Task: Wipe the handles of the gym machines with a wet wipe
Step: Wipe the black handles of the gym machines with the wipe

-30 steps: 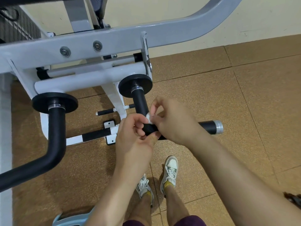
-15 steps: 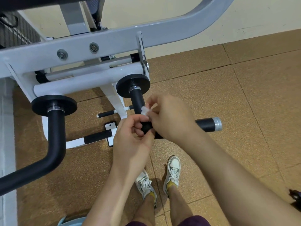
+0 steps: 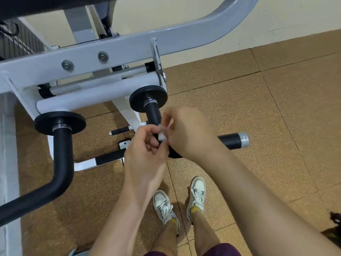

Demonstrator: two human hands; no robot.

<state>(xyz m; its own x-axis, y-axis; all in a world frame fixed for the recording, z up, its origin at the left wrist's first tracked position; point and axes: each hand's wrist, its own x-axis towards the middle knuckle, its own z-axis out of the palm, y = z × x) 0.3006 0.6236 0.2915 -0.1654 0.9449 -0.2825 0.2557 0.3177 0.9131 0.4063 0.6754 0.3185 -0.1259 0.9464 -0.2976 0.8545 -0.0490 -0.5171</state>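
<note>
right now the small white wipe [image 3: 162, 135] is pinched between both hands — the left hand [image 3: 145, 152] curled at its lower edge, the right hand [image 3: 188, 132] at its top. it is held just over the bend of the black handle [image 3: 232, 140], whose free length runs rightward, so the right hand is judged nearer to it.

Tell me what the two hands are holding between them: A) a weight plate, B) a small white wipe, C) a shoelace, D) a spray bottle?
B: the left hand and right hand pinch a small white wipe between their fingertips, just in front of the black handle.
</note>
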